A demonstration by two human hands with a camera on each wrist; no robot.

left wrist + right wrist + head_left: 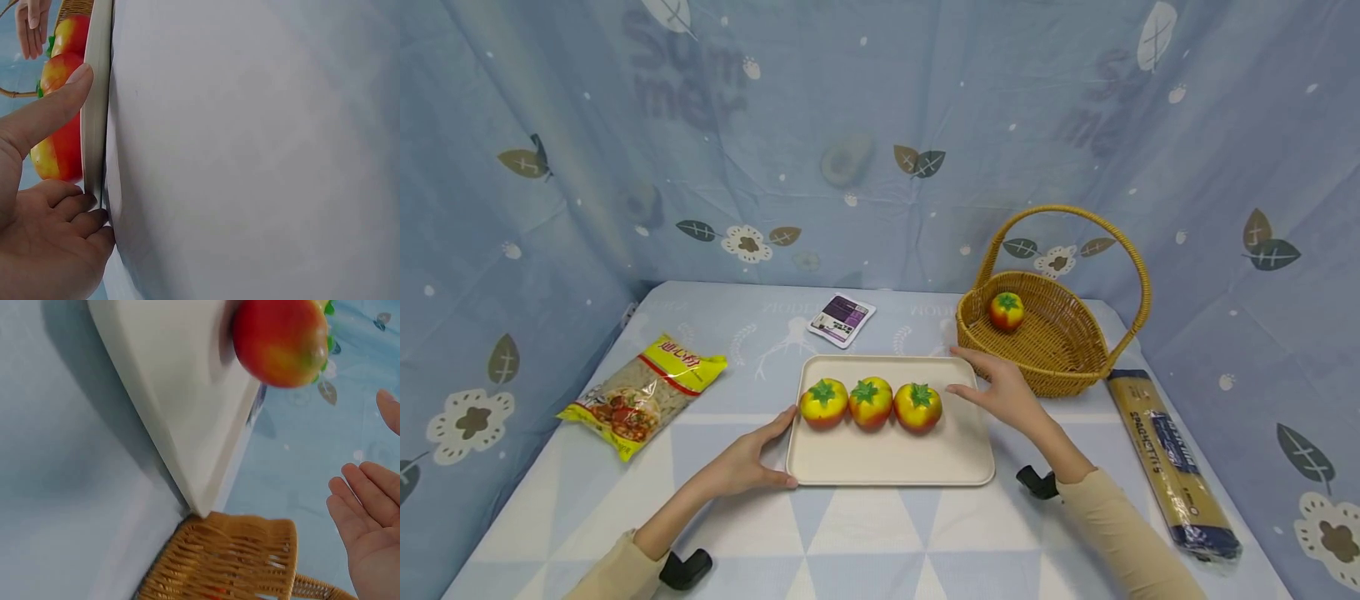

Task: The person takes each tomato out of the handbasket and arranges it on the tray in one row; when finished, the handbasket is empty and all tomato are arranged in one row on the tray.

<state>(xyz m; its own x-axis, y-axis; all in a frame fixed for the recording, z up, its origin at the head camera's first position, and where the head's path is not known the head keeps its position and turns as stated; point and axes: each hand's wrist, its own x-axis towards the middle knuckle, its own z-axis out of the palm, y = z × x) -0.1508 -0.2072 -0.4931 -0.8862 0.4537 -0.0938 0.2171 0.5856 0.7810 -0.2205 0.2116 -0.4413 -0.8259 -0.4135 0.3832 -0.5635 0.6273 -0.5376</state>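
Three yellow-and-red tomatoes with green tops, left (823,404), middle (871,404) and right (917,408), sit in a row on a cream rectangular tray (891,462). My left hand (748,462) touches the tray's left side, fingertips at the edge and thumb by the near corner. In the left wrist view the thumb (53,109) lies along the tray's wall. My right hand (1003,392) hovers by the tray's far right corner, fingers extended and holding nothing. Just beyond it stands a wicker basket (1052,379) with another tomato (1006,312) inside.
A yellow food bag (643,393) lies at the left. Behind the tray is a small purple-and-white packet (842,320). Along the right edge lies a spaghetti pack (1172,462). The basket's tall handle (1138,275) arches up at the back right.
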